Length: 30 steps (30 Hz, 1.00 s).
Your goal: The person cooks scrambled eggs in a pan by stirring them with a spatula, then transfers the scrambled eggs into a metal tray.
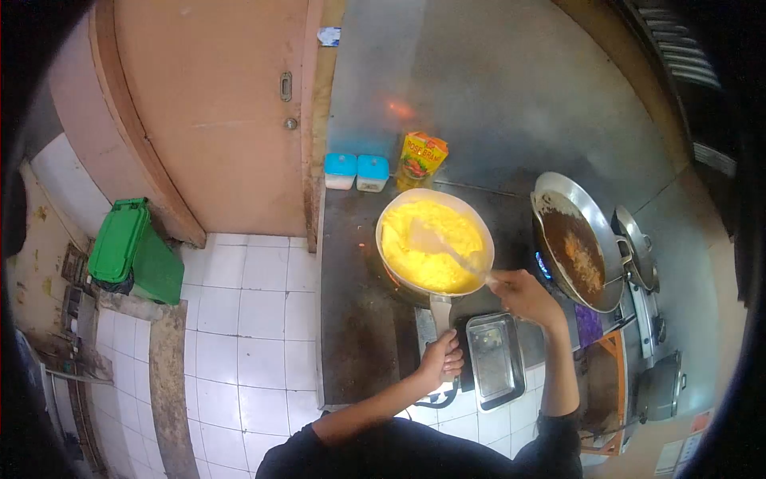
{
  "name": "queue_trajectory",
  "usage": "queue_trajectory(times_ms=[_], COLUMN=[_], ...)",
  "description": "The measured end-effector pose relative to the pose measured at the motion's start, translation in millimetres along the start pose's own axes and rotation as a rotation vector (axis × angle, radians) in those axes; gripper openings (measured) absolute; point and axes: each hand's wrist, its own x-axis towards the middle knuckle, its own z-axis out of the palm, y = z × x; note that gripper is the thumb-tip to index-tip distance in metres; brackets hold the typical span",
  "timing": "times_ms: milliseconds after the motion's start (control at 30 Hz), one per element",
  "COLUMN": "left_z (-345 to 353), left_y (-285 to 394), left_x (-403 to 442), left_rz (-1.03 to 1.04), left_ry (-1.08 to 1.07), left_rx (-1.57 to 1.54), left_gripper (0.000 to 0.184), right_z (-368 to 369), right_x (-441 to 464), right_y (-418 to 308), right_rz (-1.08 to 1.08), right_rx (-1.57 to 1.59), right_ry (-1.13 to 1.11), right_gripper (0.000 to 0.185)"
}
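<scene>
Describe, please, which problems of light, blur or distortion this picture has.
Head view: black vignetting hides the corners; wide-angle distortion bows the door frame; an orange glow, probably a reflection, marks the grey wall near the cooking oil pouch; glare whitens some floor tiles. Also head view: the spatula in the right hand looks slightly soft, perhaps from motion.

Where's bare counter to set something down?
Counter left of the pan, in front of the blue-lidded tubs; also a patch between pan and wok. Crowded: pan's near side, with handle, left hand, right hand, metal tray.
</scene>
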Motion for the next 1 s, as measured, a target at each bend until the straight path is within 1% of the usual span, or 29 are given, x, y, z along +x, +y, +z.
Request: queue_trajectory(times_ms=[67, 100, 167, 233, 300, 400, 467, 533, 567, 600, 633, 667, 700, 733, 800, 867, 933, 967, 1000], left_z=[0, -1, -2, -3, -5, -4, -1, 0, -4, -7, -7, -6, -7, -8, -9, -8, -7, -7, -7], left_y=[0, -1, -2, -2, -4, -4, -4, 0, 0, 0, 2, 4, 3, 3, 4, 4, 5, 4, 4], left_x=[0, 1, 3, 3, 5, 4, 3, 0, 2, 3, 2, 2, 3, 3, 4, 3, 4, 4, 5], left_rz=[-0.003, 0.012, 0.021, 0.035, 0.05, 0.082, 0.088, 0.022, 0.034, 0.035, 0.034, 0.033, 0.037, 0.039, 0.049, 0.036, 0.034, 0.026, 0.022], left_ry=[-0.001, -0.003, -0.008, 0.013, 0.011, 0.022, 0.035, 0.043, -0.043, -0.046, -0.009, 0.029, 0.028, 0.011, -0.006, -0.008, 0.011, 0.031, 0.031], left_rx=[0.008, 0.032, 0.061, 0.099, 0.109, 0.118, 0.123, 0.055, 0.044, 0.045, 0.067, 0.088, 0.086, 0.087, 0.087, 0.086, 0.084, 0.081, 0.081], left_gripper=[0.029, 0.031, 0.032, 0.031, 0.03, 0.03, 0.03, 0.029, 0.029, 0.029, 0.03, 0.031, 0.031, 0.031, 0.03, 0.03, 0.03, 0.03, 0.03], right_z=[5, 16, 55, 91, 106, 116, 112, 94, 83, 74, 67, 60, 57, 57, 55, 62, 64, 60, 53], right_x=[-4, -1, 15, 35, 48, 67, 84, 103, 102, 100, 95, 89, 84, 83, 85, 100, 101, 98, 92], right_y=[-9, -11, -14, -22, -51, -57, -45, -23, -15, -9, -11, -13, -16, -17, -20, -6, -4, -3, 0], right_rz=[-0.163, -0.159, -0.224, -0.271, -0.091, -0.06, 0.049, 0.14, 0.141, 0.139, 0.134, 0.15, 0.168, 0.166, 0.164, 0.127, -0.053, -0.053, -0.127], right_rx=[-0.263, -0.263, -0.49, -0.505, -0.519, -0.544, -0.517, -0.482, -0.485, -0.492, -0.495, -0.504, -0.511, -0.509, -0.729, -0.764, -0.929, -0.93, -0.984], right_ry=[-0.04, -0.036, 0.024, 0.175, 0.176, 0.248, 0.303, 0.248, 0.264, 0.279, 0.283, 0.333, 0.379, 0.377, 0.42, 0.442, 0.367, 0.367, 0.295], right_gripper=[0.034, 0.034, 0.028, 0.021, 0.021, 0.02, 0.02, 0.024, 0.024, 0.025, 0.025, 0.024, 0.024, 0.024, 0.021, 0.018, 0.017, 0.017, 0.017])
